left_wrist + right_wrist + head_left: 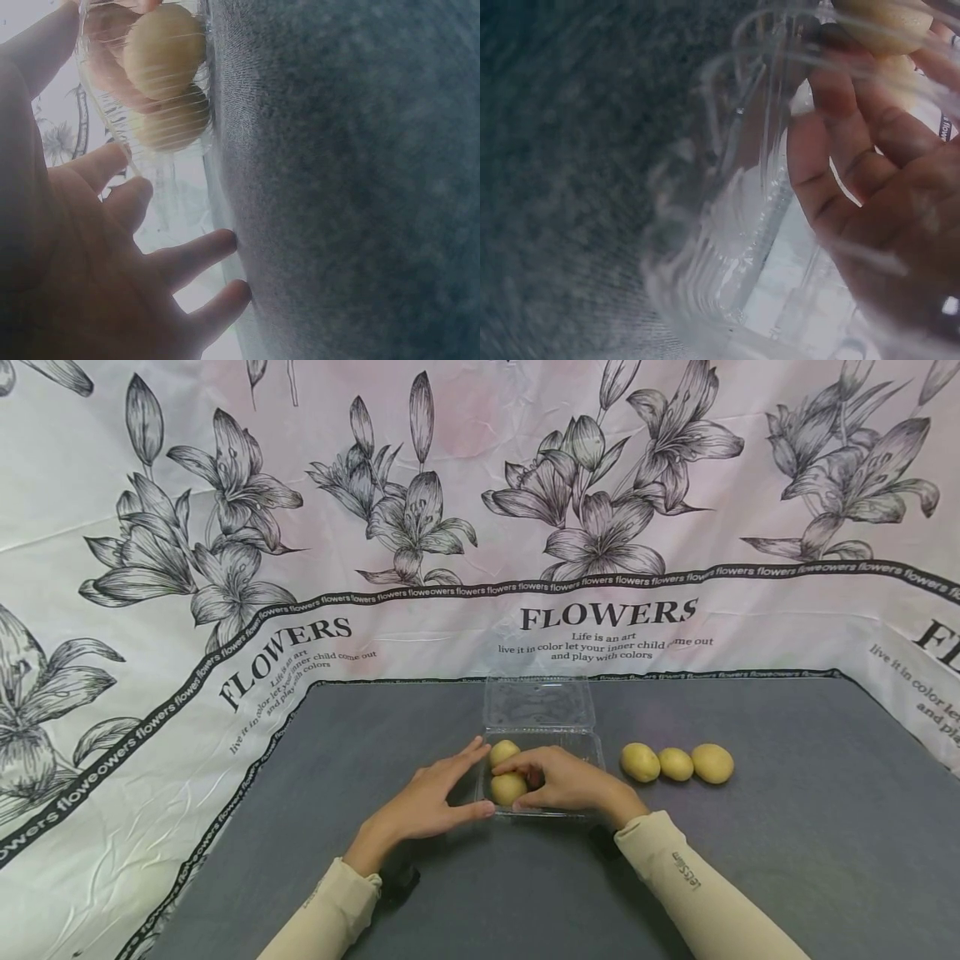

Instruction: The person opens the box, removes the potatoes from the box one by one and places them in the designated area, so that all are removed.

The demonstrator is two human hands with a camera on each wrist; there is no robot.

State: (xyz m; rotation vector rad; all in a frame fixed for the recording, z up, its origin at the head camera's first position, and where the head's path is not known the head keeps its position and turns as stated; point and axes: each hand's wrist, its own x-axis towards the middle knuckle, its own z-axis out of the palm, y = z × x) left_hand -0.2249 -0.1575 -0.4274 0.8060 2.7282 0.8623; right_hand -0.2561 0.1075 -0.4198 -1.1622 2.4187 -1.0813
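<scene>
- The right hand (566,781) reaches into the clear box (576,746), thumb and fingers curled round the front potato (509,790).
- That potato sits in the left part of the box, toward the near side.
- The rear potato (504,752) is just behind it, also inside at the left.
- The left hand (431,797) grasps nothing; its fingers are spread, some of them at the box's left rim, with the thumb near the front left corner.
- The box's lid (538,704) lies back on the far side.
- Three more potatoes (676,764) form a row on the dark table (795,852), right of the box and outside it.
- Pale sleeves (697,881) cover both forearms.
- Behind the table hangs a white cloth (450,647) printed with flowers and "FLOWERS".
</scene>
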